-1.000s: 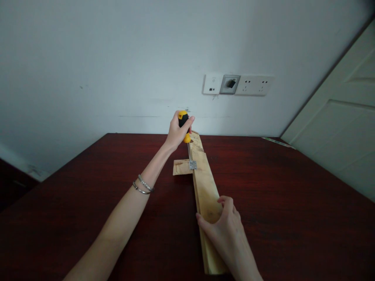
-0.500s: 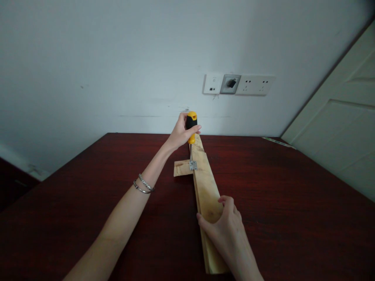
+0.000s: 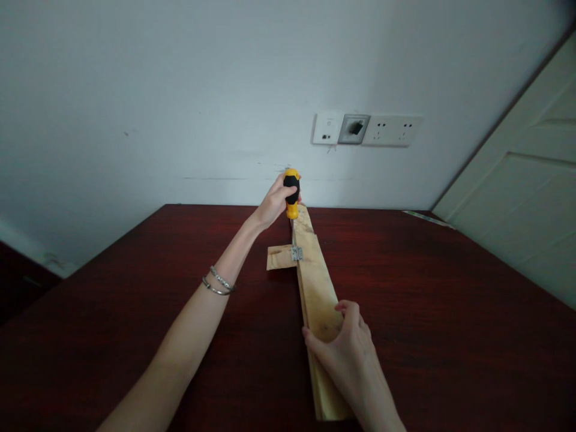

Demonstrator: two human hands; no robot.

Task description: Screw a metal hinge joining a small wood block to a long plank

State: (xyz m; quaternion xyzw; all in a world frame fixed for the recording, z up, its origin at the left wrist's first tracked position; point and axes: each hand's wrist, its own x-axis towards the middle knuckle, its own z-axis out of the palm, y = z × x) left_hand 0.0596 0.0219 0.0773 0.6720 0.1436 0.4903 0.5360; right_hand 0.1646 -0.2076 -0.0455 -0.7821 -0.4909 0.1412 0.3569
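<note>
My left hand is closed around the yellow and black handle of a screwdriver. The screwdriver stands nearly upright, its shaft reaching down to a small metal hinge. That hinge lies across a long wooden board and a short wooden piece on its left. Nearer to me, my right hand grips the long board across its width, thumb at the left edge and fingers at the right. Whether the tip sits in a screw is too small to tell.
Everything rests on a dark red wooden table set against a white wall. Wall sockets with a black plug are above the table. A thin printed strip lies at the back right, near a white panelled door.
My left hand has shifted slightly left and turned about the screwdriver handle, its thumb now across the black grip. The handle tilts a little more upright. My right hand and the boards stay put.
</note>
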